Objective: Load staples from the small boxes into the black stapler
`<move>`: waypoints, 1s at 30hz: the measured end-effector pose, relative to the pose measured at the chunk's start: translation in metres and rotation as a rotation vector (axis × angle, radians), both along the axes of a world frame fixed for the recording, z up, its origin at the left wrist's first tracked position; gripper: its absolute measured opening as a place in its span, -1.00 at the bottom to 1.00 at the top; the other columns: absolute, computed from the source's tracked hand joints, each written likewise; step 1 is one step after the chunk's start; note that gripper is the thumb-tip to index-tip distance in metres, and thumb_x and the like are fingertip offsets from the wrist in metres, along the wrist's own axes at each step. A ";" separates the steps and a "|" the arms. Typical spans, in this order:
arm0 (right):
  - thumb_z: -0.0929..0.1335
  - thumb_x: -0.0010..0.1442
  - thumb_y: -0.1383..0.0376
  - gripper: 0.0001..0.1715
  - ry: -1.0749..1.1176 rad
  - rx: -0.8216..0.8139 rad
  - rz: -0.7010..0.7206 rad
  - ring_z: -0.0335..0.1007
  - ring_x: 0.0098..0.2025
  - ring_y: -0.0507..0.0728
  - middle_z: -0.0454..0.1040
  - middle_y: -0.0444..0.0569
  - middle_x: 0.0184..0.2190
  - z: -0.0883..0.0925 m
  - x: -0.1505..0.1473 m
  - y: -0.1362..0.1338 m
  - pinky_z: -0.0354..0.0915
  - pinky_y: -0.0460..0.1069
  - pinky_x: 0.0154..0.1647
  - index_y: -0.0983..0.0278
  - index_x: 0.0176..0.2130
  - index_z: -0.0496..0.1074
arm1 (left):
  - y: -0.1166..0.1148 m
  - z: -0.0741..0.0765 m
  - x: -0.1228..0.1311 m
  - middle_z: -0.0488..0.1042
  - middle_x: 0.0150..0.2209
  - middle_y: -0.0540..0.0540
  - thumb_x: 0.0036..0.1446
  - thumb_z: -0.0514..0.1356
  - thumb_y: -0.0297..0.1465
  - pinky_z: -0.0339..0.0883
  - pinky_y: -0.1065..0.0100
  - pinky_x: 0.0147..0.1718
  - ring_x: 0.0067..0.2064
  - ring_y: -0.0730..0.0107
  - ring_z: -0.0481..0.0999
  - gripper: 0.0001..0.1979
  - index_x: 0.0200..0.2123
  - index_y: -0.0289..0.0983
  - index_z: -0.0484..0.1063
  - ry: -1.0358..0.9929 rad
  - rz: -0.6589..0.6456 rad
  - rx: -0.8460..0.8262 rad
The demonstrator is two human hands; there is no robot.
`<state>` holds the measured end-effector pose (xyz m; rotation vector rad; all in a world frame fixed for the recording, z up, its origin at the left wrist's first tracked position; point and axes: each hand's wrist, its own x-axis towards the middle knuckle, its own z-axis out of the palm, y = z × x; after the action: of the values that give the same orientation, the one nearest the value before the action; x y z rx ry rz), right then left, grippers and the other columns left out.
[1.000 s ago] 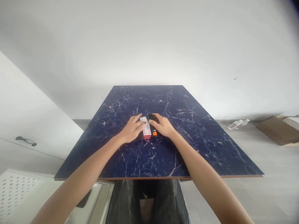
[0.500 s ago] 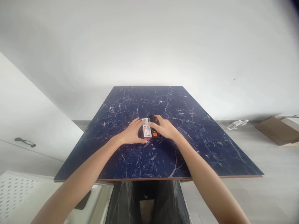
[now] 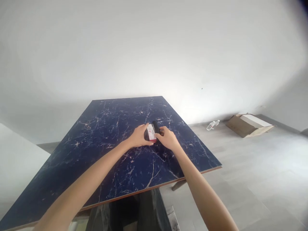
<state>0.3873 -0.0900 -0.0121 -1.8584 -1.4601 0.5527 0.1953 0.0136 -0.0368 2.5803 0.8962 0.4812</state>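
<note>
My left hand (image 3: 140, 136) is closed around the left side of a small white and red box (image 3: 151, 132), its thumb at the near end and its fingers at the far end. A dark object (image 3: 156, 126) lies tight against the right side of this box. My right hand (image 3: 167, 138) grips that dark object, thumb on the near side and fingers curled around its right edge. Its kind I cannot make out, as the hand covers much of it. Both things are low over the dark blue marbled table (image 3: 101, 122).
A pale wall (image 3: 134, 57) rises behind the table. On the floor to the right lie a clear plastic bottle (image 3: 212, 125) and an open cardboard box (image 3: 243, 126). The table's front edge (image 3: 144, 191) runs close to my legs.
My view has turned to the right, so the table appears further left and tilted. The right fingers have closed over the dark object, and its orange patch is now hidden.
</note>
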 end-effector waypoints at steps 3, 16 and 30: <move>0.36 0.16 0.18 -0.54 -0.104 -0.010 -0.135 0.54 -0.04 0.29 0.60 0.06 -0.06 -0.004 0.053 0.013 0.34 0.09 -0.02 0.23 0.05 0.39 | 0.015 0.001 0.072 0.07 0.42 -0.40 -0.19 0.34 0.19 0.00 -0.06 0.33 0.42 -0.26 0.05 0.32 0.46 -0.37 -0.12 0.022 -0.023 -0.015; 0.26 0.26 -0.02 -0.42 -0.049 0.311 -0.407 0.40 0.08 0.30 0.49 0.16 0.05 -0.039 0.118 0.015 0.26 0.17 0.11 0.27 0.11 0.36 | 0.019 0.000 0.141 -0.37 0.48 -0.39 -0.15 0.17 0.36 -0.23 -0.20 0.35 0.48 -0.27 -0.39 0.38 0.49 -0.28 -0.39 0.120 -0.014 -0.133; 0.18 0.43 0.15 -0.50 -0.493 0.500 0.461 0.20 0.28 0.25 0.34 0.13 0.25 0.012 -0.072 0.073 0.09 0.15 0.31 0.25 0.25 0.31 | 0.011 0.022 -0.076 0.15 0.40 -0.27 0.42 -0.14 -0.13 -0.12 -0.09 0.35 0.45 -0.03 0.00 -0.43 0.34 -0.26 0.25 0.023 0.376 0.243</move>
<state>0.3150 -0.0172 -0.0003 -1.3069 -2.1406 -0.0930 0.1194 0.0244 -0.0149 2.6363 1.4209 0.7021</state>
